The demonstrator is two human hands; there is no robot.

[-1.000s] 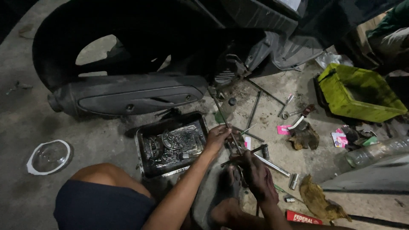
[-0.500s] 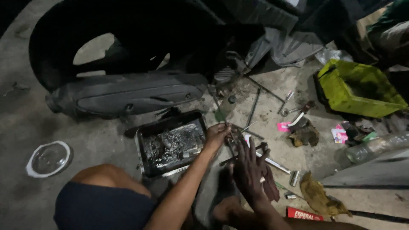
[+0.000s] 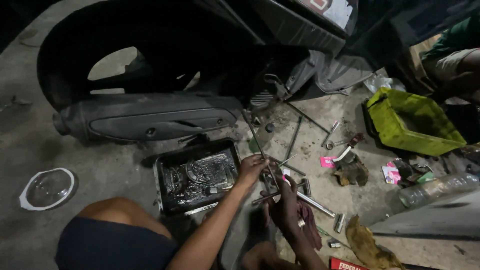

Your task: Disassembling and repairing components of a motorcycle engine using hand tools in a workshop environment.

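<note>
Concrete floor (image 3: pixel 90 165) lies under a scooter (image 3: pixel 165 75). Our left hand (image 3: pixel 252 169) and right hand (image 3: pixel 285 200) both grip a long rod (image 3: pixel 260 145), at three o'clock of the tray (image 3: pixel 195 177).

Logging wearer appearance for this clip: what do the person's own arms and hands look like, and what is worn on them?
Both forearms are bare, with no sleeves or gloves in view. The left hand shows no jewellery that I can make out. The right hand has a small pale band, seemingly a ring, on one finger. The dim light hides finer marks. Dark shorts cover the raised knee.
</note>
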